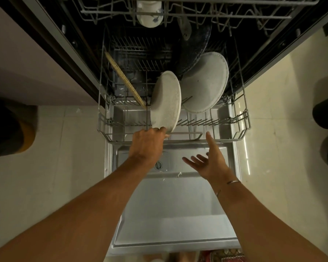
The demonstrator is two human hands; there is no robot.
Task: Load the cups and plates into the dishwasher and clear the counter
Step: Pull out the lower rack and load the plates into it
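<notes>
Obs., head view. Lower rack (242, 125) is pulled out over the open dishwasher door (174, 205).

Risks from here:
- The near plate (166, 101) stands on edge at the front-left of the rack and tilts. I cannot tell whether its rim sits between tines. If released unseated, it will likely tip back onto the second plate (204, 82), which leans just behind and to its right; a chip or clatter would follow.
- The grip is only at the plate's lower near edge, so there is little control over the top. A small twist could swing it into the wooden board (125, 80) standing at the rack's left.
- Pushing the rack in before the plate settles could topple it.

Hands:
- Left hand (150, 140): fingers are curled around the near plate's bottom rim, clamped on it, with knuckles over the rack's front rail.
- Right hand (206, 161): fingers are spread wide, palm turned inward, holding nothing. It hovers above the door near the rack front; contact with the rail cannot be confirmed.

Also loaded: a cup (149, 14) in the upper rack (235, 14).
</notes>
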